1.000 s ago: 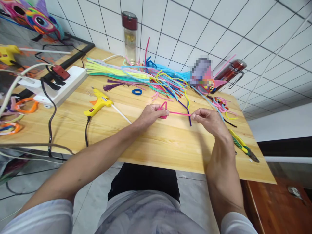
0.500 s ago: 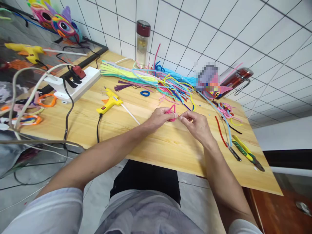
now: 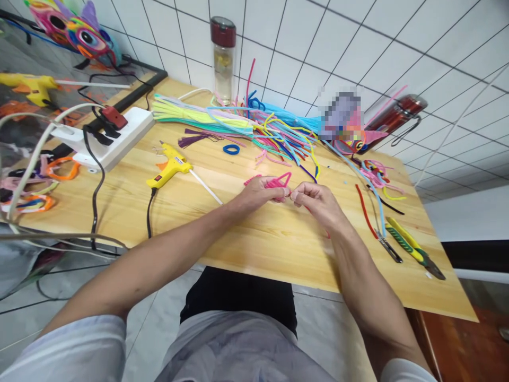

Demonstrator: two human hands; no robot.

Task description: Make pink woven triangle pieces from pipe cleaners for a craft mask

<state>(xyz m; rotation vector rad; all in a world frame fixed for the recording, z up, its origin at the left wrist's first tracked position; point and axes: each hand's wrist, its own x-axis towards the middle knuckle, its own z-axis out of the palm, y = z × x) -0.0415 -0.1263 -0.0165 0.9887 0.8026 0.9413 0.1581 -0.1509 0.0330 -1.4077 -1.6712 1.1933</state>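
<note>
A hot pink pipe cleaner (image 3: 283, 181), bent into tight zigzag folds with a pointed loop on top, sits pinched in my left hand (image 3: 260, 194) above the middle of the table. Close beside it, my right hand (image 3: 316, 201) pinches the same pipe cleaner near the folded part with thumb and forefinger. A bit of its pink tail shows beneath my right wrist. My fingers cover part of the folds. To the left lies a yellow glue gun (image 3: 169, 167) with a white glue stick (image 3: 205, 187) in its back.
Bundled pipe cleaners (image 3: 202, 116) lie along the wall by a glass bottle (image 3: 223, 63). A blue ring (image 3: 231, 149) is nearer. Yellow-green pliers (image 3: 415, 246) and a red pipe cleaner (image 3: 366, 211) lie at right. A white power strip (image 3: 119, 140) with cords sits left, and a red flask (image 3: 401, 116) stands back right.
My right hand has come leftward, close to my left hand, from holding the pink strand stretched out. More of the zigzag folds now shows over my left hand. The camera view has shifted slightly.
</note>
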